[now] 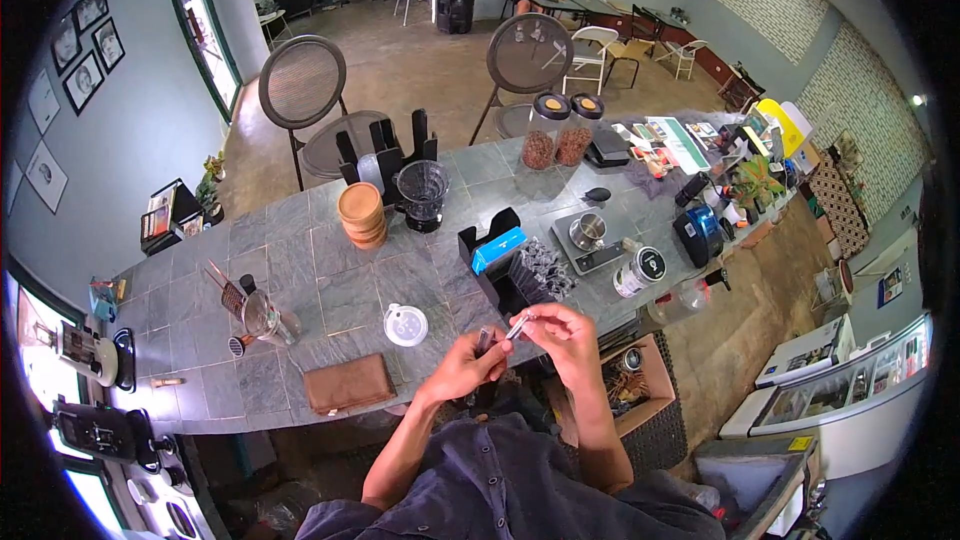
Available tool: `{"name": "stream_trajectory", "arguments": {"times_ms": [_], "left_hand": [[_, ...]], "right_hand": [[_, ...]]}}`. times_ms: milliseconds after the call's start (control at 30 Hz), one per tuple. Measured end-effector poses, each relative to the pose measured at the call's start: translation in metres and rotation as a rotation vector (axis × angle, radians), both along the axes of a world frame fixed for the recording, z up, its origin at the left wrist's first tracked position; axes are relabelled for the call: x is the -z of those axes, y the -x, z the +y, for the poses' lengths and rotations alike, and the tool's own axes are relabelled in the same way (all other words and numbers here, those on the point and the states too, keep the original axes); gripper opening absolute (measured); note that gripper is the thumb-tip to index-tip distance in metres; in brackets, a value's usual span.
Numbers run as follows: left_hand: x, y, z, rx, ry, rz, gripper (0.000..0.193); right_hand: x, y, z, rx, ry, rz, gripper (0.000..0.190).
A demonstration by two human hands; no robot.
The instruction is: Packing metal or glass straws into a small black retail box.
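My left hand (474,361) is closed around a slim dark item near the counter's front edge. Between both hands is a small shiny metallic piece (517,327), too small to name; the fingertips of my right hand (559,336) pinch its upper end. Just beyond the hands stands a black organizer (499,286) with a blue box (499,249) and many dark wrapped sticks (546,268). To their left on the tiled counter (345,292) lie a white plastic cup lid (406,325) and a folded brown cloth (349,384).
A steel cup (587,231) stands on a digital scale (592,244), beside a lidded jar (639,271). Farther off are wooden coasters (361,216), a glass dripper (422,191) and bean canisters (546,131). A glass pitcher (262,315) stands left. An open cardboard box (660,382) sits below, right.
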State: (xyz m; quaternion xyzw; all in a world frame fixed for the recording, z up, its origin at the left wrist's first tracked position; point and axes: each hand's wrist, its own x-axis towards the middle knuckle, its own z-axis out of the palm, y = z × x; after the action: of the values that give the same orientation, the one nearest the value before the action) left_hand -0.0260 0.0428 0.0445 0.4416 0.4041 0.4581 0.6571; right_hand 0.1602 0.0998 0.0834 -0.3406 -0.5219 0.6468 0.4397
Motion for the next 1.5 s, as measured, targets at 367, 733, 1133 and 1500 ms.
{"name": "stream_trajectory", "arguments": {"times_ms": [367,733,1133,1500], "left_hand": [[-0.004,0.018,-0.005,0.062,-0.007,0.104,0.023],[-0.003,0.037,-0.001,-0.676,-0.078,0.066,0.020],[-0.011,0.014,-0.009,-0.189,-0.263,0.373,0.009],[0.002,0.009,-0.012,-0.339,-0.184,0.398,0.022]], "right_hand": [[-0.005,-0.005,0.002,0.204,0.022,0.097,0.047],[0.021,-0.024,0.001,-0.161,0.096,-0.260,0.037],[-0.020,0.017,-0.011,-0.082,-0.505,-0.428,0.027],[-0.003,0.002,0.012,0.260,-0.335,-0.214,0.017]]}}
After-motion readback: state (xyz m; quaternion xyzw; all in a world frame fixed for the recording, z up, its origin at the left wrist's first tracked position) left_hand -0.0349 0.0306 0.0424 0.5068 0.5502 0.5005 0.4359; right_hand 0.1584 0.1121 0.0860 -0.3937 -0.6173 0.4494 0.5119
